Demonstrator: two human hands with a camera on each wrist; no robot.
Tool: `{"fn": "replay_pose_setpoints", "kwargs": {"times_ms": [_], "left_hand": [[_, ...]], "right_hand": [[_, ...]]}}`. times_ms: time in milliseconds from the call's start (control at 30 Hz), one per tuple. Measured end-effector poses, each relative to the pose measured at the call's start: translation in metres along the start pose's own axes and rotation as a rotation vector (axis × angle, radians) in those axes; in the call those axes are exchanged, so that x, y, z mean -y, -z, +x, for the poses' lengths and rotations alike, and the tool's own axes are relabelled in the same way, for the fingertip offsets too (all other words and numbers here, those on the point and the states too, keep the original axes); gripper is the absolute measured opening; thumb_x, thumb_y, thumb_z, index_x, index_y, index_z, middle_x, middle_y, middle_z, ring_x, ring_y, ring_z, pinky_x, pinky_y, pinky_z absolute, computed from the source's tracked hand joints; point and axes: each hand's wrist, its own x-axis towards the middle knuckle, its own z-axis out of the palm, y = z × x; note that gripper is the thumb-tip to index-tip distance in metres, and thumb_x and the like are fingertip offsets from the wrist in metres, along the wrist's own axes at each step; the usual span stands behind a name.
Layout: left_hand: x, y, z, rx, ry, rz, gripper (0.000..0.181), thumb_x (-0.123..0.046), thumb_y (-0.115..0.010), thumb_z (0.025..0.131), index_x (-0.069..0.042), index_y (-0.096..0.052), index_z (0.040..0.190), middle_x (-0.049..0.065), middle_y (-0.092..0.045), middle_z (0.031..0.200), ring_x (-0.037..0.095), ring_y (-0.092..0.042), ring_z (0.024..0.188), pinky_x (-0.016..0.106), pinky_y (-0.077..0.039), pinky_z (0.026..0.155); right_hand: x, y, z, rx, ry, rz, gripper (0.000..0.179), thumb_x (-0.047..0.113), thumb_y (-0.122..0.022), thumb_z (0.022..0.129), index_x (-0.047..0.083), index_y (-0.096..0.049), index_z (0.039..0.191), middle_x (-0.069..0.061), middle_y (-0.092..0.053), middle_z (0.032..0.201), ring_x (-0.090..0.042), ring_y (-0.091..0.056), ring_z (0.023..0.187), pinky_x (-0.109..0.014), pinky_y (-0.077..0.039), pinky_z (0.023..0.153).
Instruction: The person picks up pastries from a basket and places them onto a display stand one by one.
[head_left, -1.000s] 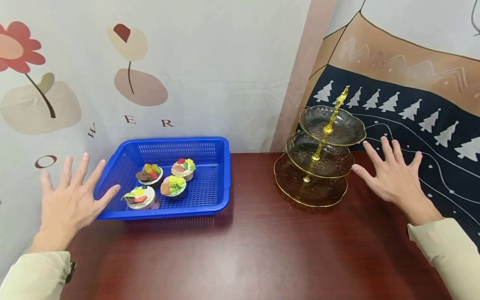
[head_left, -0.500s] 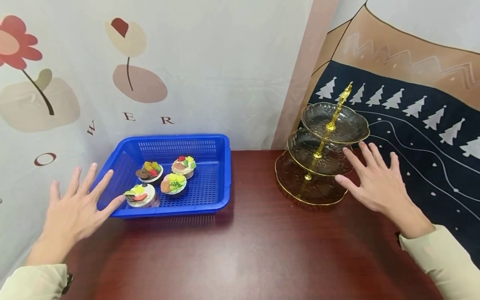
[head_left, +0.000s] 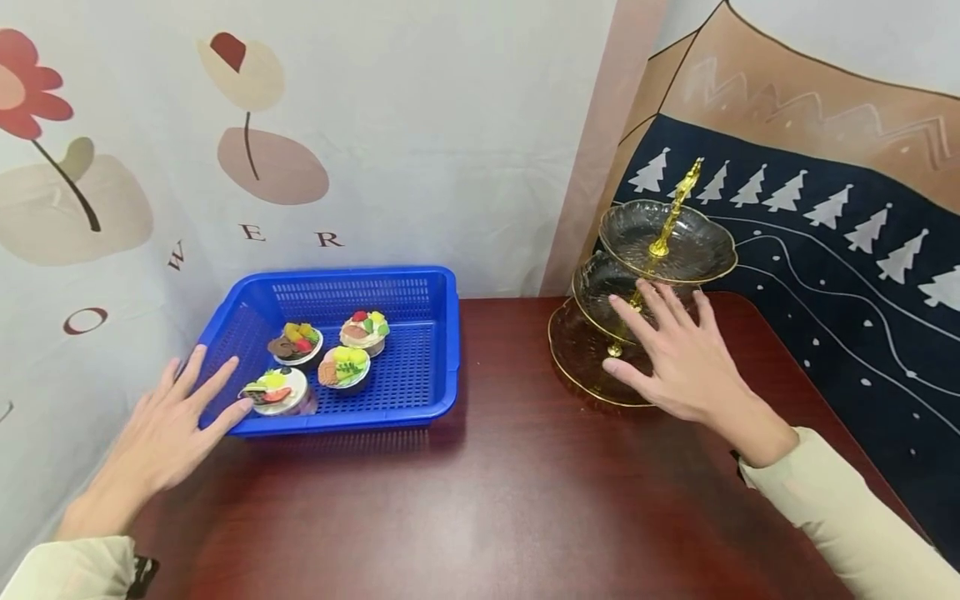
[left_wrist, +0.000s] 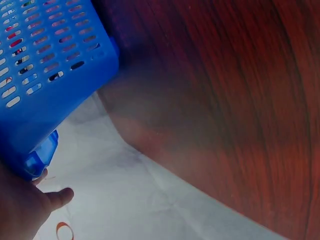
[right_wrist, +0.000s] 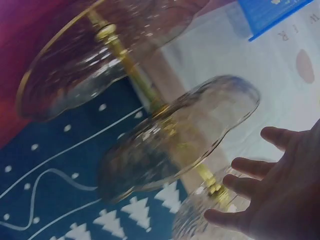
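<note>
My left hand (head_left: 168,433), fingers spread, is over the left front corner of a blue plastic basket (head_left: 408,414). Whether it touches the rim cannot be told. Inside sit several toy-like cupcakes: a white-topped one (head_left: 281,393) nearest the thumb, a brown-topped one (head_left: 296,345), a green-and-yellow one (head_left: 345,368) and a cream one (head_left: 365,332). On the right stands a three-tier glass cake stand (head_left: 626,237) with gold rims and stem. My right hand (head_left: 686,358) is in front of its lower tiers, partly hiding them. In the right wrist view, that hand (right_wrist: 282,195) has straight fingers and holds nothing.
The dark red wooden table (head_left: 480,500) bears the basket and the stand. Behind it hangs a pale printed cloth (head_left: 450,167) with flowers and letters. To the right is a dark cloth (head_left: 825,283) with white trees, beyond the table's edge.
My right hand has moved left, from beside the cake stand to in front of it. My left hand has shifted right and down to the basket's corner. Basket, cupcakes and stand stay put.
</note>
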Motion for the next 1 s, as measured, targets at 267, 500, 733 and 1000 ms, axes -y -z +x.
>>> {"fn": "replay_pose_setpoints", "kwargs": {"times_ms": [267,500,733,1000], "left_hand": [[0.006,-0.001,-0.002,-0.04,0.057,-0.128,0.074,-0.048,-0.055,0.098,-0.009,-0.029,0.156,0.036,-0.002,0.159,0.066,-0.01,0.137,0.08,-0.011,0.102],[0.009,-0.001,-0.004,-0.063,0.037,-0.118,0.072,-0.049,-0.056,0.098,-0.005,-0.037,0.152,0.038,-0.007,0.157,0.065,-0.014,0.136,0.079,-0.014,0.1],[0.007,-0.002,-0.005,-0.056,0.058,-0.125,0.076,-0.052,-0.058,0.095,-0.005,-0.038,0.151,0.034,-0.009,0.159,0.062,-0.012,0.139,0.081,-0.017,0.098],[0.0,0.002,-0.004,-0.035,0.07,-0.133,0.081,-0.057,-0.06,0.092,-0.005,-0.039,0.151,0.031,-0.012,0.16,0.056,-0.013,0.143,0.081,-0.021,0.096]], "right_hand": [[0.039,-0.009,0.025,0.004,0.079,0.036,0.078,0.068,-0.049,0.091,0.024,-0.036,0.155,-0.014,-0.026,0.161,-0.034,-0.018,0.15,-0.069,-0.015,0.111],[0.07,-0.016,0.05,0.006,0.145,0.097,0.079,0.07,-0.046,0.091,0.025,-0.036,0.155,-0.014,-0.029,0.16,-0.033,-0.02,0.149,-0.066,-0.015,0.113],[0.093,-0.019,0.079,0.083,0.233,0.261,0.077,0.068,-0.048,0.093,0.025,-0.033,0.156,-0.011,-0.031,0.159,-0.03,-0.027,0.147,-0.059,-0.021,0.115],[0.116,-0.02,0.106,0.237,0.239,0.568,0.079,0.064,-0.055,0.092,0.026,-0.031,0.157,0.001,-0.03,0.16,-0.021,-0.033,0.144,-0.047,-0.031,0.114]]}}
